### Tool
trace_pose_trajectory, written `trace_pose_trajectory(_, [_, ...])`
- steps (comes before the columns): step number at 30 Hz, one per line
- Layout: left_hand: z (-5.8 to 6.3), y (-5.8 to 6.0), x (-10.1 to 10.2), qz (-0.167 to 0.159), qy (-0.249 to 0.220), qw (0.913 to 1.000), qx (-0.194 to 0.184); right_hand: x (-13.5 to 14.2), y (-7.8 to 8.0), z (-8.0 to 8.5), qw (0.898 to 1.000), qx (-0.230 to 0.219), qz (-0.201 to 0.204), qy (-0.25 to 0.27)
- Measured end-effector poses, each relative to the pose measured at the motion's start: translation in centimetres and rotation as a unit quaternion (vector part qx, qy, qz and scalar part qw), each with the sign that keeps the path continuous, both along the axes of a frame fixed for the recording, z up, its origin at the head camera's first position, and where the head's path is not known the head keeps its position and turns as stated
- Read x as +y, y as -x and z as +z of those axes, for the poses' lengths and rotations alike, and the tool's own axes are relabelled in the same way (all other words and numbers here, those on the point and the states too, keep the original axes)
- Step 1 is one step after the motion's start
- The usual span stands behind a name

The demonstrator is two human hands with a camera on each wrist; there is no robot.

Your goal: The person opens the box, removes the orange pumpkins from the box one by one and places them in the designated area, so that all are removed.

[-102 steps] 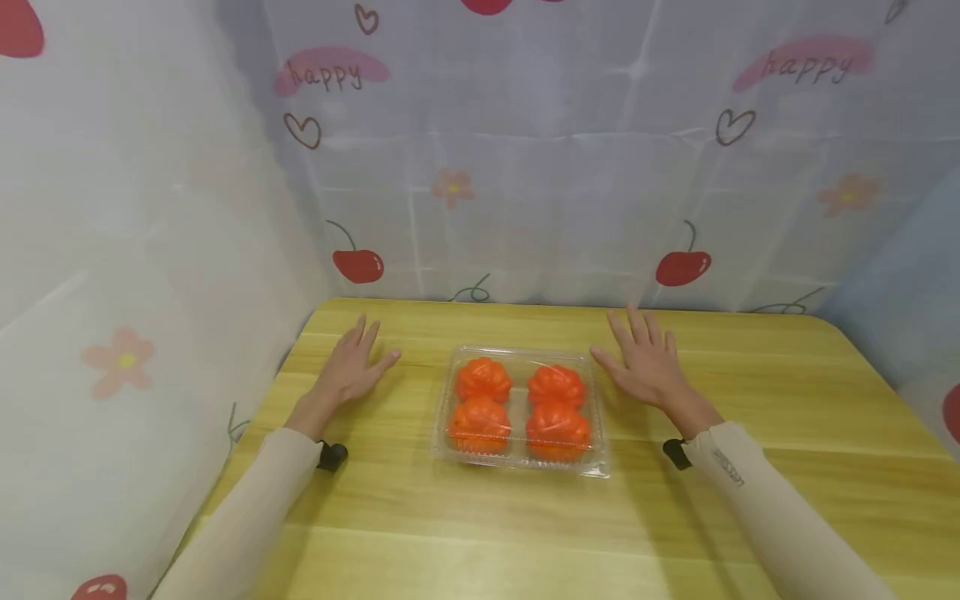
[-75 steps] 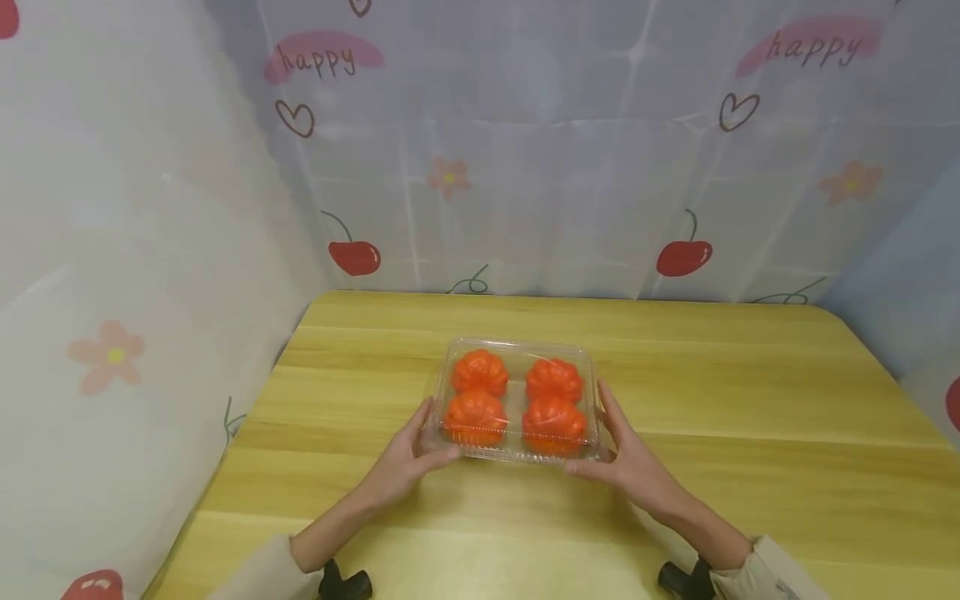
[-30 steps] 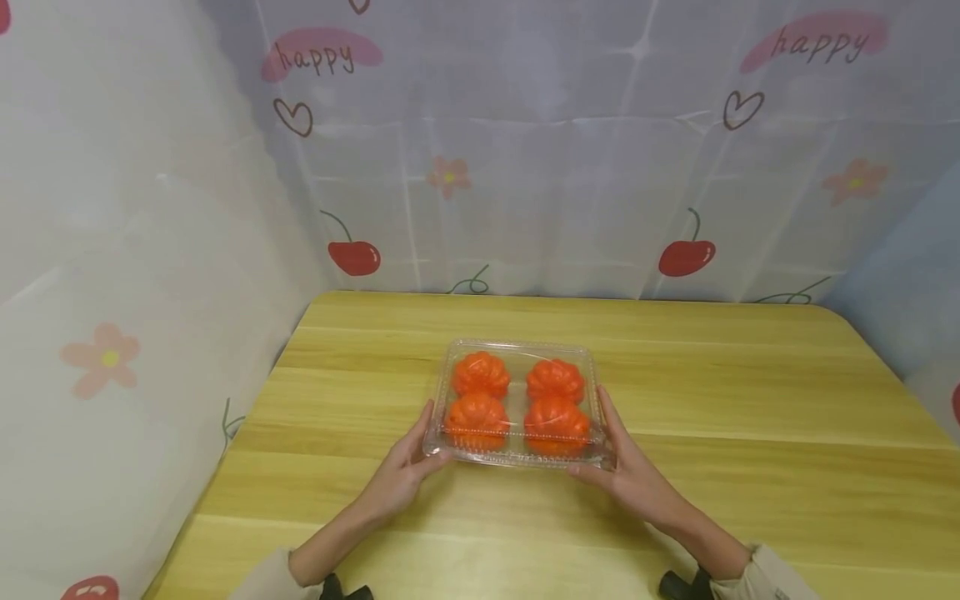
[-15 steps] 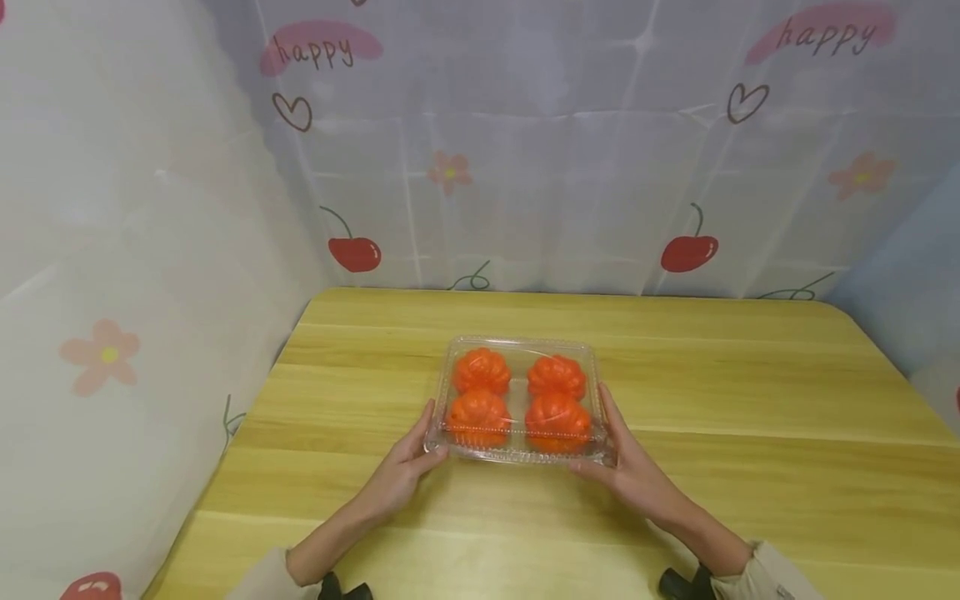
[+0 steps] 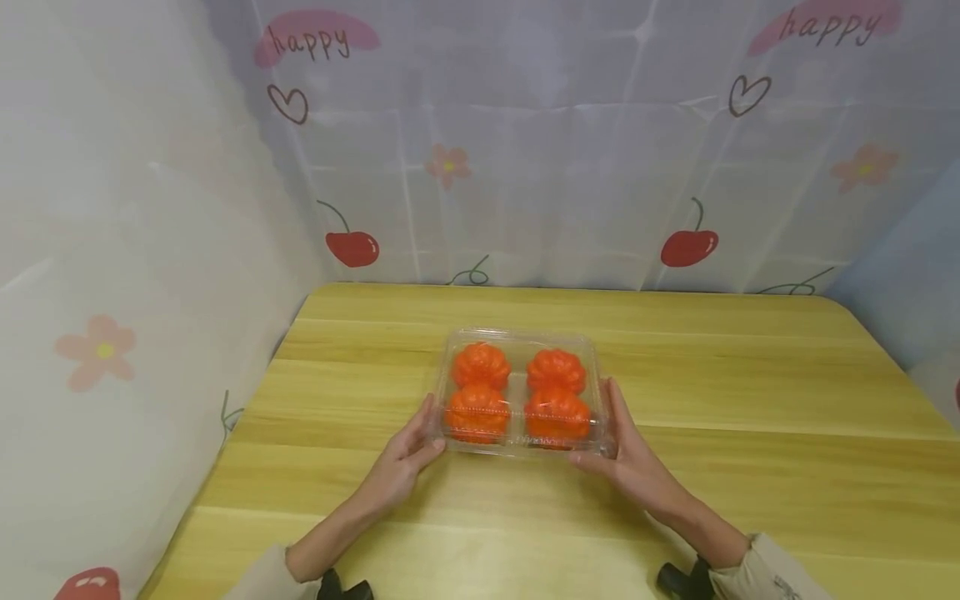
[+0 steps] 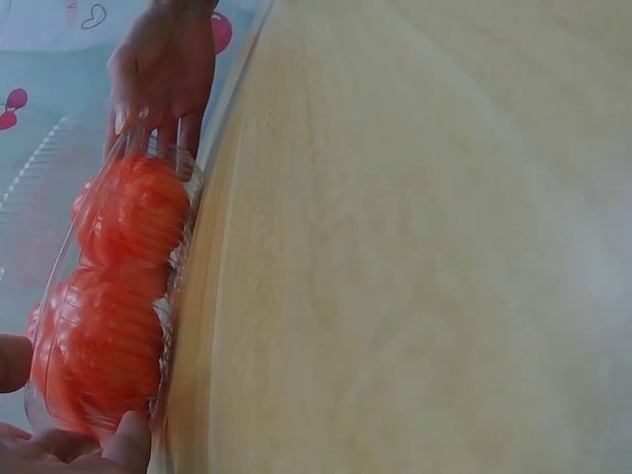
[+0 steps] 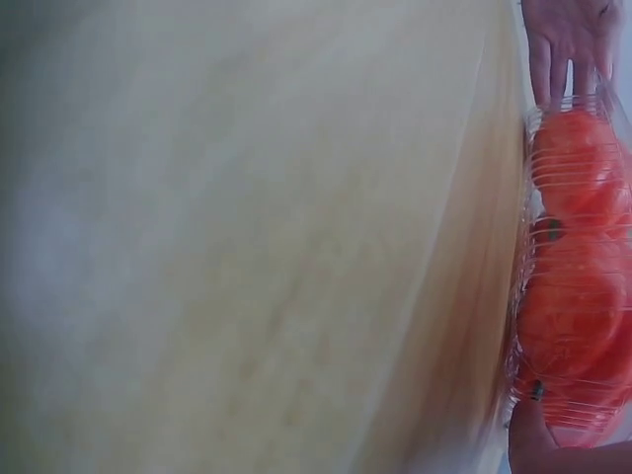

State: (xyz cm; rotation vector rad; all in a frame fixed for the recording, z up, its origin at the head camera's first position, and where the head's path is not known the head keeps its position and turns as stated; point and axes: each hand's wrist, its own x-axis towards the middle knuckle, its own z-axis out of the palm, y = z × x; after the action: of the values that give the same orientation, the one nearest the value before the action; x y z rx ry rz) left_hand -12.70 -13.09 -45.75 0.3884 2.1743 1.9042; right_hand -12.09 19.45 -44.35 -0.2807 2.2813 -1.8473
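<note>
A clear plastic clamshell box (image 5: 517, 337) lies near the middle of the head view, lid down. Inside are several ribbed orange pumpkins (image 5: 480, 412), two on each side. My left hand (image 5: 401, 467) grips the box's near left corner, its thumb at the front and fingers along the side. At the near right corner my right hand (image 5: 637, 471) holds it the same way, the thumb across the front edge. The left wrist view shows the orange pumpkins (image 6: 109, 326) through the ribbed wall; the right wrist view shows fingers (image 7: 558, 64) at the far end. Fingers beneath the box are hidden.
The box is over a light wood-grain table (image 5: 337, 333) with rounded far corners. A printed curtain (image 5: 525, 167) with cherries, hearts and flowers stands behind the table, and another sheet (image 5: 150, 250) closes off the left. Dark wrist cameras (image 5: 686, 579) sit below both hands.
Both hands started spread apart beside the box, then came in and took hold of its near corners. Over the last second the grip stays, while the view dips slightly and the box tilts a little.
</note>
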Motion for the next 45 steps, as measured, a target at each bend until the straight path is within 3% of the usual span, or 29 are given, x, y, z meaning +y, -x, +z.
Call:
trace_pose_trajectory(5, [0.0,0.0,-0.1,0.007,-0.009,0.9999,-0.002,0.1,0.1,-0.1,1.0,0.001,-0.012,0.018])
trace_pose_trajectory(19, [0.2,0.2,-0.3,0.025,-0.019,0.9995,-0.009,0.2,0.4,0.2,1.0,0.003,-0.005,-0.019])
trace_pose_trajectory(26, [0.2,0.5,-0.4,0.04,-0.018,0.999,-0.008,0.5,0.6,1.6,0.998,0.026,0.009,-0.059])
trace_pose_trajectory(29, [0.4,1.1,-0.7,0.025,-0.025,0.9994,-0.002,0.8,0.7,3.0,0.993,0.052,0.013,-0.104])
trace_pose_trajectory(32, [0.7,1.8,-1.0,-0.011,-0.018,0.9994,0.026,1.5,1.1,4.6,0.988,0.078,0.013,-0.134])
trace_pose_trajectory(36, [0.9,3.0,-1.0,-0.047,0.015,0.9964,0.068,2.0,1.9,5.9,0.987,0.099,0.031,-0.126])
trace_pose_trajectory(40, [0.9,3.9,-1.0,-0.064,0.022,0.9952,0.071,1.4,2.6,6.0,0.987,0.103,0.053,-0.115])
trace_pose_trajectory(45, [0.9,4.5,-0.7,-0.067,0.035,0.9947,0.07,0.4,3.2,5.7,0.988,0.101,0.041,-0.107])
